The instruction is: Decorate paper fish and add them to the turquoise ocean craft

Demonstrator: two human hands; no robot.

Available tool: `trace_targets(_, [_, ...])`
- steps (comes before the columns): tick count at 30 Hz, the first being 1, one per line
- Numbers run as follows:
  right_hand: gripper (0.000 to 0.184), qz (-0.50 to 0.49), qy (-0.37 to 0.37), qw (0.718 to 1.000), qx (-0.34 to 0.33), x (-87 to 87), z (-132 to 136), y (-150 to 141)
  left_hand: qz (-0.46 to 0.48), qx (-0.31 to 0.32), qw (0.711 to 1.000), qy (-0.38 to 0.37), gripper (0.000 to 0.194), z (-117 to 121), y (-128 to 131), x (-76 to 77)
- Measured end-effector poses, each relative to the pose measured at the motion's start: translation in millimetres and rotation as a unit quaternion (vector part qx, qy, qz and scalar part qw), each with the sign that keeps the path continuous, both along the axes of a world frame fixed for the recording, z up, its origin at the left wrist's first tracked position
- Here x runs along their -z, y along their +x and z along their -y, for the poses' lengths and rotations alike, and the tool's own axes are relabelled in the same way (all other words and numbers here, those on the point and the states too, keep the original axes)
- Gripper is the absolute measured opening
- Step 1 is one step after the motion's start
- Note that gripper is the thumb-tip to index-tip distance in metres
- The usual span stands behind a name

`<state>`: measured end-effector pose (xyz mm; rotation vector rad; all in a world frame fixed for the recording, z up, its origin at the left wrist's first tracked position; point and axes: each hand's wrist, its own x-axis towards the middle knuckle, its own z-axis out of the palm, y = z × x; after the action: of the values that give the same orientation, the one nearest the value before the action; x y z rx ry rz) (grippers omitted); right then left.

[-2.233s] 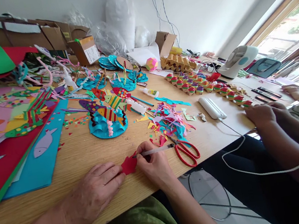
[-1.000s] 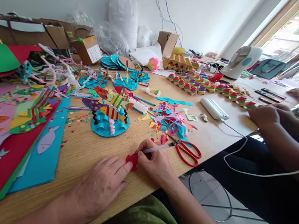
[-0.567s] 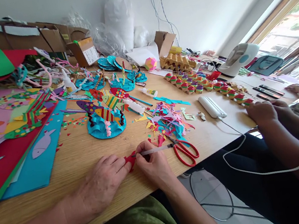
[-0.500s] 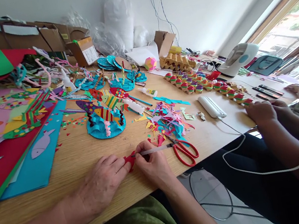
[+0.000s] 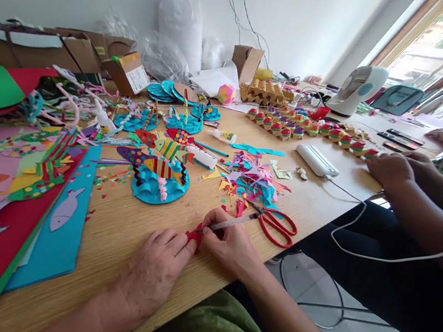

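My left hand lies flat on the wooden table, its fingertips pressing down a small red paper cutout. My right hand is closed around a clear pen, whose tip rests on the red cutout. Most of the cutout is hidden between the two hands. Red-handled scissors lie just right of my right hand, by a heap of coloured paper scraps.
A blue paper plate with striped paper fish stands beyond my hands. Coloured foam sheets cover the left side. Painted egg-carton pieces, a white device with cable, boxes and a fan sit farther off. Another person's hands rest at the right edge.
My left hand has slid over the red cutout, so less of it shows than 2.2 s ago. My right hand keeps the pen on it; the view shifts slightly.
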<state>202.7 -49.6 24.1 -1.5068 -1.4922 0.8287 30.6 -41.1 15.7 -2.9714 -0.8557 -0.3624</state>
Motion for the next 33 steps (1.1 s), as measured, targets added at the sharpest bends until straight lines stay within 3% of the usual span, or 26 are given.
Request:
trace_targets(16, [0.006,0.032,0.021,0.999,0.013,0.8,-0.3,0.3,0.015,0.004,1.000,-0.012,0.031,0.8,1.4,-4.8])
trace_targets(25, [0.003,-0.007,0.008,1.000,0.014,1.2,-1.4,-1.0,0.002,0.006,1.000,-0.003,0.032,-0.5,2.8,-3.8])
trace_targets(29, [0.004,-0.057,0.042,0.997,0.011,-0.5,1.6,4.2,-0.011,0.001,1.000,-0.012,0.034,-0.2,3.3,-3.9])
trace_targets(33, [0.005,-0.004,0.076,0.997,-0.009,-0.9,7.1,13.0,-0.016,-0.003,1.000,-0.001,0.033,-0.6,3.3,-1.1])
